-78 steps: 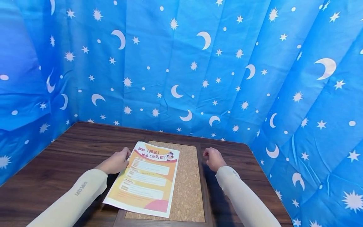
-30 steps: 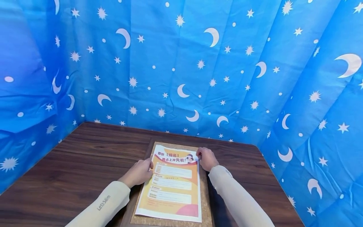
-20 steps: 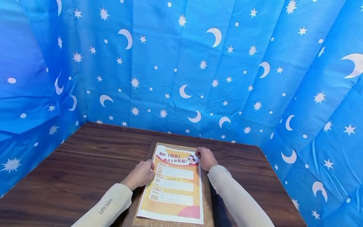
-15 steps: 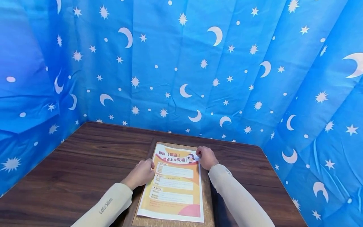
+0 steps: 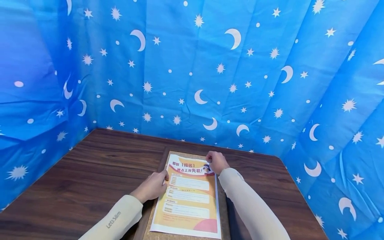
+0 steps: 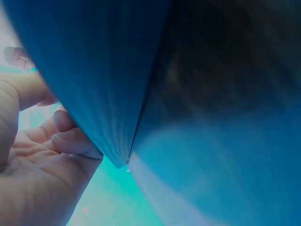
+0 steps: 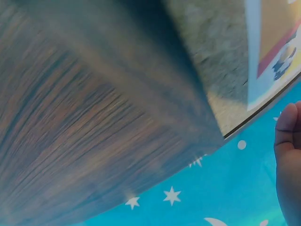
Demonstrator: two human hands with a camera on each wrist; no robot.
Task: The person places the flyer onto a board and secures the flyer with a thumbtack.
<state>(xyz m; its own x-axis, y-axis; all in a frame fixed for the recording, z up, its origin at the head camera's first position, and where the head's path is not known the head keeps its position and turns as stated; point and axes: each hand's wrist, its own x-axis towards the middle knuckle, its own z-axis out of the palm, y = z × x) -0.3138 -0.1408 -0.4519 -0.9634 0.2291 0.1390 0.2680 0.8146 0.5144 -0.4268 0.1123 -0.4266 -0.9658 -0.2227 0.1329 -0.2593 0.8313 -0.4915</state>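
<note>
A printed poster, orange and yellow with a pink corner, lies over a framed cork board. My left hand grips the poster's left edge, fingers curled there. In the left wrist view the left hand shows bent fingertips against a dark edge. My right hand is at the poster's upper right corner, fingers curled; I cannot tell what sits between them. The right wrist view has the right hand at its right border, beside the poster and the cork board.
The board lies on a dark wood-grain table, close to the table's far edge. Behind and to both sides hangs a blue curtain with white moons and stars. Cream sleeves cover both forearms.
The poster has come rightward, from overhanging the board's left side to lying over the cork, with the left hand along. The right hand has met its upper right corner, then shifted slightly toward the far edge.
</note>
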